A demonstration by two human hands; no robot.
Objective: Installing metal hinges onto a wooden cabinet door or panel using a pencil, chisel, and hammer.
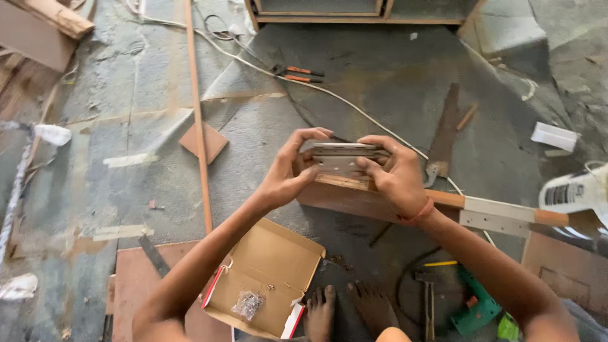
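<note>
A flat silvery metal hinge (341,158) is held in both hands at the middle of the view. My left hand (288,174) grips its left end, thumb in front and fingers curled over the top. My right hand (396,177) pinches its right end; an orange band circles that wrist. The hinge rests against the upper edge of a brown wooden board (342,197), which stands on edge just behind my bare feet (348,309).
An open cardboard box (269,266) holds a small bag of screws (248,304). A hand saw (443,136), orange-handled pliers (297,74), a white cable, a hammer (428,301) and a green drill (478,310) lie around. A long wooden strip (199,120) runs along the floor at left.
</note>
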